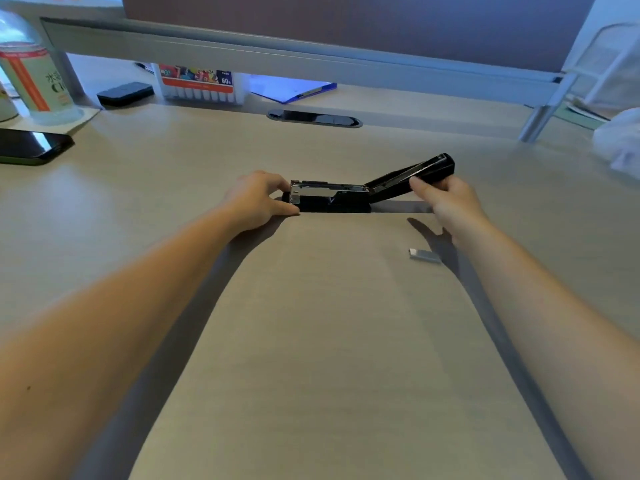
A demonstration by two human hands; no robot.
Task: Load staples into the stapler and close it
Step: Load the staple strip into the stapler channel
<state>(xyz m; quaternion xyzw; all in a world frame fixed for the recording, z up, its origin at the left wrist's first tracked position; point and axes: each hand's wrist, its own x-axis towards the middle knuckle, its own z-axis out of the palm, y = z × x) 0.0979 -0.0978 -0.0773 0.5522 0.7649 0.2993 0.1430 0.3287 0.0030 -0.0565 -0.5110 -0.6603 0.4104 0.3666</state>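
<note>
A black stapler (332, 197) lies on the wooden desk, its metal staple channel facing up. Its lid (412, 174) is swung open and slants up to the right. My left hand (258, 200) grips the stapler's left end, thumb at the base and fingers at the metal front. My right hand (445, 199) pinches the raised lid near its tip. A short silver strip of staples (424, 255) lies loose on the desk, below my right hand and apart from it.
A black phone (31, 145) and a drink bottle (33, 71) sit at the far left. A marker box (199, 84), a small black case (124, 93) and a blue folder (294, 88) lie under the desk divider. A cable grommet (315, 118) sits behind the stapler.
</note>
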